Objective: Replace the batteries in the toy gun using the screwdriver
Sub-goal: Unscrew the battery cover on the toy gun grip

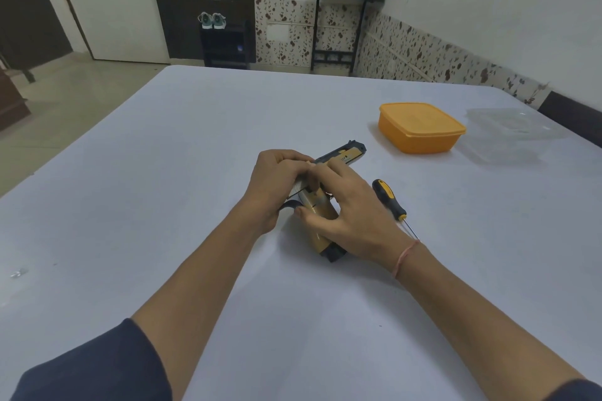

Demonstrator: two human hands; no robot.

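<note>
— Where was the toy gun (338,158) when we looked down?

— It lay flat on our white table (163,172), at the centre, its dark-and-gold barrel pointing toward two o'clock and its grip coming back toward five o'clock. Both our hands were on it.

— How did the fingers sit?

— Our left hand (273,185) was curled over the rear of the gun from nine o'clock, fingers pressed together on top. Our right hand (351,215) lay across the grip from four o'clock: the thumb stretched out along the near side, the fingers bent down onto the middle of the gun, tips meeting the left hand's. What lay under those tips, we could not tell.

— And the screwdriver (389,200)?

— It rested on the table just beside our right hand, at three o'clock from the gun, untouched, with its black-and-yellow handle away from us and its shaft running toward the right wrist.

— Anything else?

— An orange lidded box (420,127) sat at two o'clock, a clear container (511,127) beyond it.
</note>
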